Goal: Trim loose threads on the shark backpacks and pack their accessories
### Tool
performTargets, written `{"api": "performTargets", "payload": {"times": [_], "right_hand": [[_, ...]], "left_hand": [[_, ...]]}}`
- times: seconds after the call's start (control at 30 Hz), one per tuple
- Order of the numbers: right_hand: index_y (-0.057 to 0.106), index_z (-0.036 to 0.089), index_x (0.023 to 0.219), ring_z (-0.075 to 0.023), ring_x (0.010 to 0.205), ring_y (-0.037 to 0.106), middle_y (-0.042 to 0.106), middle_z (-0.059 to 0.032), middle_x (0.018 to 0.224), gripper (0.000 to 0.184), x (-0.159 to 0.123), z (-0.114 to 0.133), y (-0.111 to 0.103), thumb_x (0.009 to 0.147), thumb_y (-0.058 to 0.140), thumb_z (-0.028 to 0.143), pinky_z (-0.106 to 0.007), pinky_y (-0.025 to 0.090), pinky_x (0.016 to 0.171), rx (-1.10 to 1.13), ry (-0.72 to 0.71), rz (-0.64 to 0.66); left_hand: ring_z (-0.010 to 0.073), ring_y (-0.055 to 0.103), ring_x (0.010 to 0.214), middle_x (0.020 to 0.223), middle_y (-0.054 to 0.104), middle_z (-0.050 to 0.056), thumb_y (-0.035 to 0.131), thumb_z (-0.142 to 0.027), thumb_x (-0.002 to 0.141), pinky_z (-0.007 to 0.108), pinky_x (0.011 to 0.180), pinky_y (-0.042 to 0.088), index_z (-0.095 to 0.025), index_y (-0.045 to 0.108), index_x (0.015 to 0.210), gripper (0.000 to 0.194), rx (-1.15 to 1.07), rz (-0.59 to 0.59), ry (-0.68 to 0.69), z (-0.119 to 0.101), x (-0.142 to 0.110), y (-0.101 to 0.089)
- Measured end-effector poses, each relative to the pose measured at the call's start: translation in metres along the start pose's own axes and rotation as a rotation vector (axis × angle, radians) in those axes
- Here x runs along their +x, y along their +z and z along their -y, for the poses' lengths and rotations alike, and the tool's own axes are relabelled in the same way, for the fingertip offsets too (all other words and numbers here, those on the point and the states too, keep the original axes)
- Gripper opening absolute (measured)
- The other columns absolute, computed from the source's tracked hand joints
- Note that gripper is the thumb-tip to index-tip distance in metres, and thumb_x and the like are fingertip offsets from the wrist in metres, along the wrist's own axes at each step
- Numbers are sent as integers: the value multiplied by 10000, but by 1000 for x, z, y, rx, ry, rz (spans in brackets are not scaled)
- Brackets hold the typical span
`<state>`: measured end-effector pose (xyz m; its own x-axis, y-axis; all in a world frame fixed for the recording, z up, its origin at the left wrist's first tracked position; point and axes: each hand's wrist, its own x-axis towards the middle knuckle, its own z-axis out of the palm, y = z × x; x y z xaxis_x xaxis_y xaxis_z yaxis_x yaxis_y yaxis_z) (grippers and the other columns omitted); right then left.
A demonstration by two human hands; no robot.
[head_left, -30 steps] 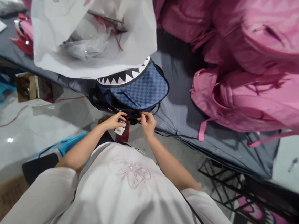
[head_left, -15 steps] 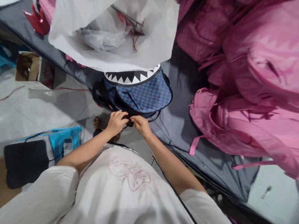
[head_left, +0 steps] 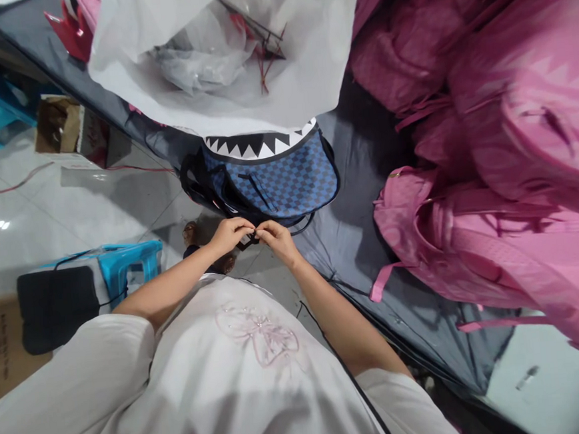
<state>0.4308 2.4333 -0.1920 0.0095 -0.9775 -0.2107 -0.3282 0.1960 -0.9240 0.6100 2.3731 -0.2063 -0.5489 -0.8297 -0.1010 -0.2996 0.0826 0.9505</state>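
Note:
A blue checked backpack (head_left: 279,181) with a white-and-black tooth pattern lies at the near edge of a table with a grey cloth (head_left: 359,151). My left hand (head_left: 229,234) and my right hand (head_left: 278,236) meet just below the backpack's lower edge. Both are pinched together on a small dark part of the backpack, a strap or a tag string; I cannot make out which. The fingertips of the two hands touch.
A large white plastic bag (head_left: 221,55) with clear wrappers and red strings lies behind the backpack. Pink backpacks (head_left: 490,161) are piled at the right. On the floor at the left are a blue stool (head_left: 128,266), a black pad (head_left: 51,309) and cardboard boxes (head_left: 69,130).
A second ago a dark red and white hang tag hung below my left hand; it is now hidden. My hands have come together at the backpack's lower edge. The view shifted slightly.

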Motion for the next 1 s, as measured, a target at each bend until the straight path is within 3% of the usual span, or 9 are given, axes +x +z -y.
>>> {"api": "performTargets", "payload": {"times": [0.23,0.6,1.0], "right_hand": [[677,210,845,-179,780,615,683,-40,827,151,-1,10,-2,876,535,255,-292,474,763,-219,-91,-18],[651,205,847,-205,788,557,623,-64,818,199,-4,9,-1,901,477,124,-290,398,720,-500,-165,71],[638,194,870,-219,797,563,627,-77,825,186,-3,7,1,908,468,127,-309,406,759,-568,-187,105]], "left_hand": [[162,662,884,980,719,56,530,-225,943,262,826,488,-184,757,984,235,173,118,-6,-7,-6,-8],[208,657,944,1005,722,53,499,-133,892,284,798,472,-204,750,972,273,427,252,-82,-20,1,-11],[200,654,932,966,721,43,494,-121,885,263,741,448,-197,723,882,241,463,372,-78,-23,8,-14]]}}
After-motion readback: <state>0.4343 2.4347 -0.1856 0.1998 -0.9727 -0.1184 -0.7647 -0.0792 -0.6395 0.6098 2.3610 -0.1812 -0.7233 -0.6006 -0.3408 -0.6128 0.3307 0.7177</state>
